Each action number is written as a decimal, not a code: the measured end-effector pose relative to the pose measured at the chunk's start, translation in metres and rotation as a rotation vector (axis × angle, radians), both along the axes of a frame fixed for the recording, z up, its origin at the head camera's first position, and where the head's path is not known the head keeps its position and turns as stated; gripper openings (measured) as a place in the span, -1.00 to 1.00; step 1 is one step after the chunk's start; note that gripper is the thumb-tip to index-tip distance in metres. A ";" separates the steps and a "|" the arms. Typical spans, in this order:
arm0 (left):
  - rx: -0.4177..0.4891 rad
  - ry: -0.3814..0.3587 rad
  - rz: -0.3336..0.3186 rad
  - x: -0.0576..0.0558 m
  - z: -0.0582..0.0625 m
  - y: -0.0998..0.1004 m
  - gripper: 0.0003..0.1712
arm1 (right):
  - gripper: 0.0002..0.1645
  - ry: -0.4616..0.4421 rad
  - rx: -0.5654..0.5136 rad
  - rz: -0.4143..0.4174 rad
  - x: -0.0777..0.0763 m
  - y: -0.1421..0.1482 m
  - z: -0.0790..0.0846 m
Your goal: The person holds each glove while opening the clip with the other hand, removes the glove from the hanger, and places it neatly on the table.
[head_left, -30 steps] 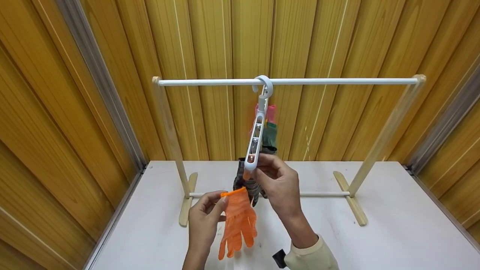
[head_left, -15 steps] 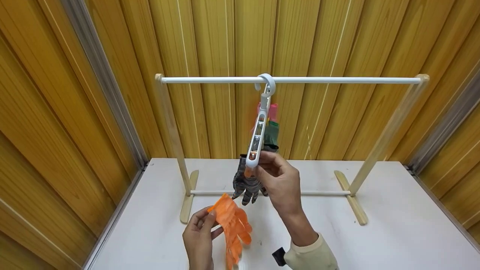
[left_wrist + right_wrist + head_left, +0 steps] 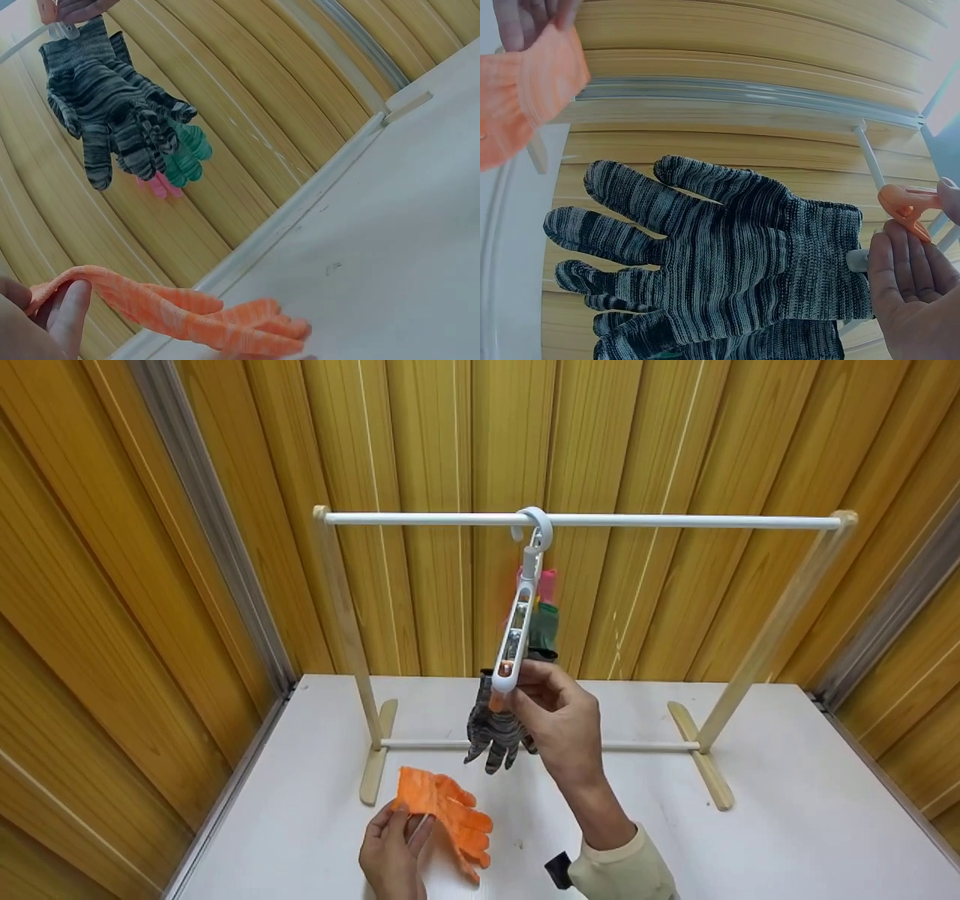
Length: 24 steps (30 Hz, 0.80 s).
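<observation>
My left hand (image 3: 394,851) pinches an orange knit glove (image 3: 450,814) at its cuff, low over the white table, the glove's fingers pointing right. My right hand (image 3: 561,724) is up at the near end of a white hanger (image 3: 517,622), holding an orange clip (image 3: 907,204) between thumb and fingers. Beside that clip a black-and-grey striped glove (image 3: 727,247) hangs from the hanger, cuff up. A second striped glove shows partly behind it. Farther back hang a green glove (image 3: 543,626) and a pink glove (image 3: 549,585), mostly hidden in the head view.
The hanger hooks over the white rail (image 3: 675,520) of a stand with wooden legs (image 3: 772,637). A lower white bar (image 3: 649,747) joins the feet. Behind stands a wood-panelled wall (image 3: 420,435), and a white table (image 3: 300,825) lies under everything.
My left hand has drawn the orange glove down and left, away from the hanger, and the glove has swung from hanging down to slanting right. My right hand stays at the hanger's end.
</observation>
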<state>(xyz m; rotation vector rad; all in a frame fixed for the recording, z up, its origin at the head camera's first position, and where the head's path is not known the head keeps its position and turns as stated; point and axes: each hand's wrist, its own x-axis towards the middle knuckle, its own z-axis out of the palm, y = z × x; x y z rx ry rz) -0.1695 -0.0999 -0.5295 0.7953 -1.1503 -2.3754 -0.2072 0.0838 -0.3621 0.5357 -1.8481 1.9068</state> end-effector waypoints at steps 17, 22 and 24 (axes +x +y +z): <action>-0.145 -0.295 0.021 -0.032 -0.040 -0.022 -0.47 | -0.66 0.014 0.001 0.023 0.000 -0.003 -0.001; -0.157 -0.282 0.031 -0.035 -0.044 -0.021 -0.44 | -0.66 0.018 0.017 0.014 -0.001 -0.002 -0.001; -0.158 -0.272 0.042 -0.037 -0.045 -0.020 -0.44 | -0.66 0.014 0.018 0.009 -0.001 -0.001 -0.001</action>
